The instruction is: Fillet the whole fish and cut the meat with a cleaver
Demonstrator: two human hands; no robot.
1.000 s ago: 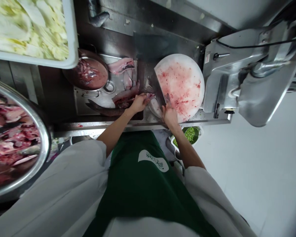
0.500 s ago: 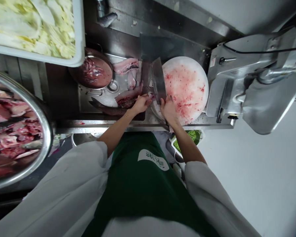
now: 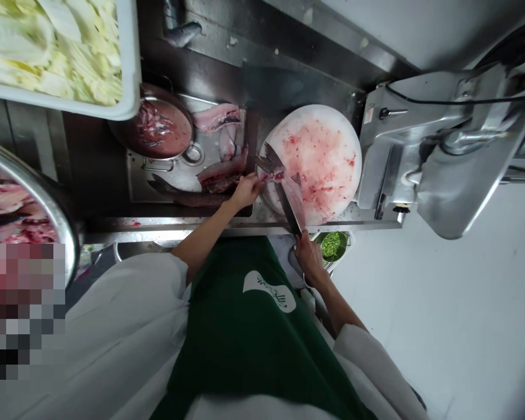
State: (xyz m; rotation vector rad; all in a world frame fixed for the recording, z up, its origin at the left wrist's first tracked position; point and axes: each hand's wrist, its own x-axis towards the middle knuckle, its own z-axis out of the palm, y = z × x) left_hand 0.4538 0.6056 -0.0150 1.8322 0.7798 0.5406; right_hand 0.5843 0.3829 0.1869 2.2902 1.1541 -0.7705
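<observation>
My left hand is closed on a piece of fish at the left edge of the round white cutting board, which is smeared red. My right hand grips the handle of a cleaver; its blade lies across the board's near edge, pulled back toward my body. More fish pieces lie on the steel surface left of the board.
A steel pot of bloody water and scraps stands left of the fish. A white tray of cut cabbage is at top left, a big steel bowl of meat at left. A slicing machine fills the right. A bowl of chopped greens sits below the counter.
My right hand drew the cleaver back off the board toward my body, the blade dropping from upright to low across the board's edge. My left hand stayed on the fish piece.
</observation>
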